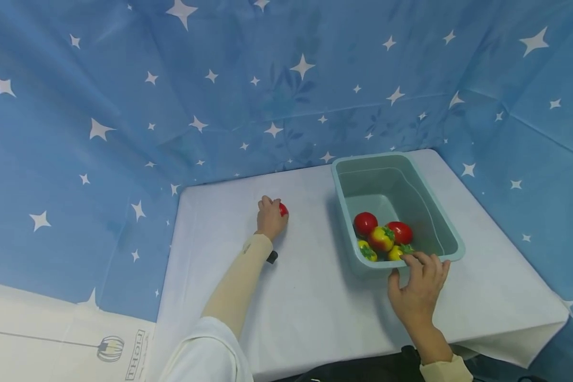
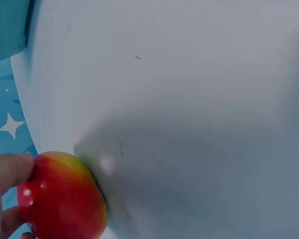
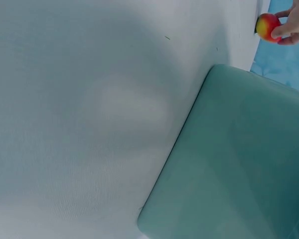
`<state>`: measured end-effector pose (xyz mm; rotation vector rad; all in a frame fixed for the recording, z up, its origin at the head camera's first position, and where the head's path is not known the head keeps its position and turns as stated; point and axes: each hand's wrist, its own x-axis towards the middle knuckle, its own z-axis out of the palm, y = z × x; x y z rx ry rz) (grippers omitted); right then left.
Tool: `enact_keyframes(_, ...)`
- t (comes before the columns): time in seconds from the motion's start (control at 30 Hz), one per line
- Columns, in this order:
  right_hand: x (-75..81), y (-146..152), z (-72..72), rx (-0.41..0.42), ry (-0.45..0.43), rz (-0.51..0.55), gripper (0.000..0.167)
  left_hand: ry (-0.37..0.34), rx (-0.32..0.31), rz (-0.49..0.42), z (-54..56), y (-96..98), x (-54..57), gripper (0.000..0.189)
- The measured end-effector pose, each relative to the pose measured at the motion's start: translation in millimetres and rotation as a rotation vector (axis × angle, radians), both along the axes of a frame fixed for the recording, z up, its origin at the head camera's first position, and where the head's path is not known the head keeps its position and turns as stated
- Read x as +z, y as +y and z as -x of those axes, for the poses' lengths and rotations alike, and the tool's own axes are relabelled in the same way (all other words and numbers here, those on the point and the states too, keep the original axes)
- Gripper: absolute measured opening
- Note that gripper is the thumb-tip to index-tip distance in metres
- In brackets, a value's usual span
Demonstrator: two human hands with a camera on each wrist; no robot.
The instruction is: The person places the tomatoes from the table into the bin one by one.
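My left hand (image 1: 271, 218) is at the left-middle of the table, its thumb and fingers gripping a smooth red-and-yellow fruit (image 2: 65, 199). In the right wrist view the same fruit sits low against the white cloth. At the right, my right hand (image 1: 419, 294) holds the near rim of a grey-green plastic basin (image 1: 434, 207), fingers over the edge and thumb outside. Inside the basin, near its front, lie a red fruit (image 1: 365, 224), a longer red one (image 1: 401, 232), a red-and-yellow one (image 1: 381, 239) with green leaves, and yellow ones (image 1: 366, 252) partly hidden by the rim.
A white cloth (image 1: 305, 297) covers the table. Blue star-patterned curtains (image 1: 248, 95) hang behind it and along both sides. The basin stands toward the back right, and the cloth hangs over the table's front right corner.
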<state>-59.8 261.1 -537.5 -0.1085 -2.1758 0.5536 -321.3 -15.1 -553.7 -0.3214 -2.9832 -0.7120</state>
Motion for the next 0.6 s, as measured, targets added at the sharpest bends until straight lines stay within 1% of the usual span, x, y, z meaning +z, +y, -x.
enact_keyframes(0.13, 0.1, 0, 1.3, 0.002, 0.010, -0.002, 0.039, -0.001, 0.042, 0.007, -1.7, -1.7, 0.6, 0.052)
enact_keyframes(0.33, -0.3, -1, 3.1, 0.007, 0.018, 0.001, 0.040, -0.011, 0.063, 0.014, -7.0, -6.6, -1.7, 0.059)
enact_keyframes(0.43, -0.8, -1, 3.6, 0.009, 0.019, 0.002, 0.040, -0.005, 0.070, 0.002, -13.4, -10.3, -4.6, 0.059)
enact_keyframes(0.6, -1.2, 0, 4.5, 0.013, 0.023, 0.000, 0.039, 0.025, 0.088, -0.066, -27.5, -18.2, -8.6, 0.059)
